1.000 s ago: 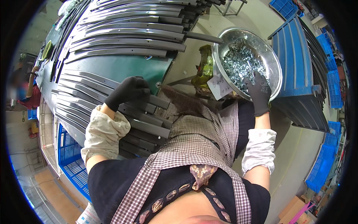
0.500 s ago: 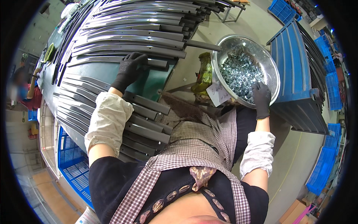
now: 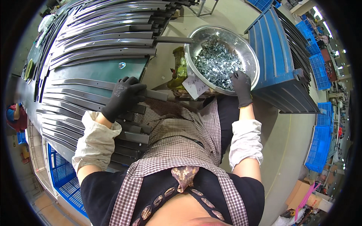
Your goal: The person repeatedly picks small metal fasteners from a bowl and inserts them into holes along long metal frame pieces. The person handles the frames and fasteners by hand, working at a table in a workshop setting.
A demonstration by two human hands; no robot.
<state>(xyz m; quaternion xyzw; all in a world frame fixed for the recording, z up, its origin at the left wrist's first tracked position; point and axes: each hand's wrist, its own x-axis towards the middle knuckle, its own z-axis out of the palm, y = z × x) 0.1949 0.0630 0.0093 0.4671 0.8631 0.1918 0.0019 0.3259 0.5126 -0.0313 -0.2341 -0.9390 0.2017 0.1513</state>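
Note:
My left hand [image 3: 126, 96], in a black glove, is closed over a long dark strip [image 3: 156, 95] near its right end. This strip lies at the far side of a near group of similar strips [image 3: 130, 137] on the green-topped table [image 3: 113, 71]. My right hand [image 3: 242, 87], also gloved in black, reaches over the near rim of a round metal basin [image 3: 253, 56]. Its fingers are bent together against the heap of small shiny metal pieces [image 3: 217, 62] inside; whatever they pinch is too small to make out.
A far row of dark strips [image 3: 109, 39] covers the back of the table, one jutting toward the basin. Right of the basin stands a blue metal bin [image 3: 273, 56] with more strips. A paper sheet [image 3: 195, 86] hangs below the basin. A person [image 3: 17, 117] is at far left.
The left hand has brought the strip nearer, from beside the far row to the near group. The right hand stays at the metal pieces. The whole view has shifted.

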